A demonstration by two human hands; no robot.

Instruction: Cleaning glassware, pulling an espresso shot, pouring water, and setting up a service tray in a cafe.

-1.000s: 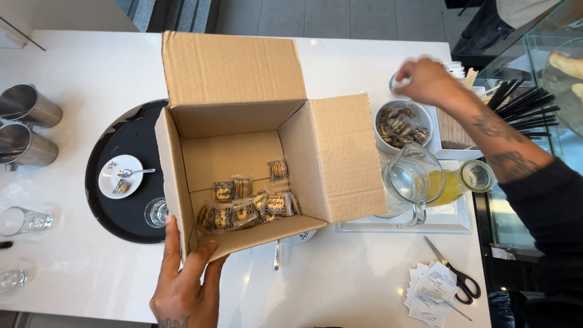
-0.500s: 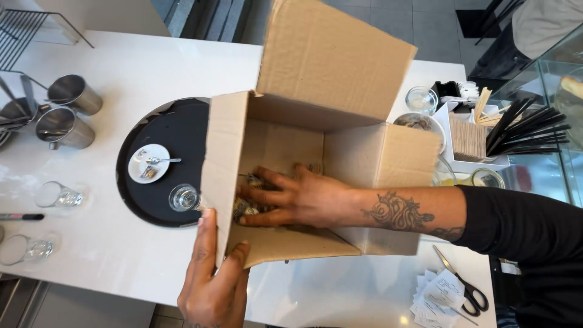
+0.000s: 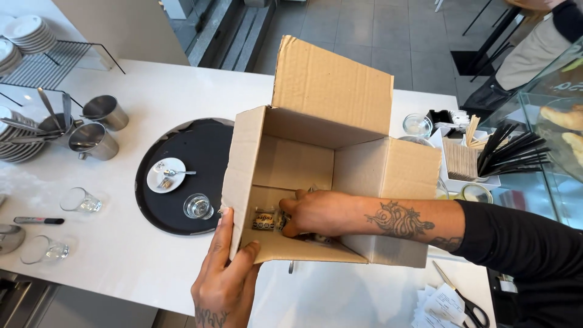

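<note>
An open brown cardboard box (image 3: 331, 91) stands tilted on the white counter (image 3: 115, 249), its flaps up. My left hand (image 3: 225, 276) grips the box's near left corner, thumb on the front wall. My right hand (image 3: 313, 212) reaches over the right wall into the box, fingers curled around small wrapped packets (image 3: 264, 218) lying on the bottom. The fingertips are partly hidden by the packets and the box wall.
A round black tray (image 3: 194, 146) left of the box carries a small saucer with a spoon (image 3: 167, 175) and a small glass (image 3: 198, 206). Steel pitchers (image 3: 91, 140), glasses (image 3: 79, 199), a marker (image 3: 37, 220), scissors (image 3: 464, 300), black straws (image 3: 507, 152) and a glass display case (image 3: 555, 115) surround it.
My right hand came from the bowl at the right, went into the box and has closed on packets. The view has shifted, and the box now stands more upright.
</note>
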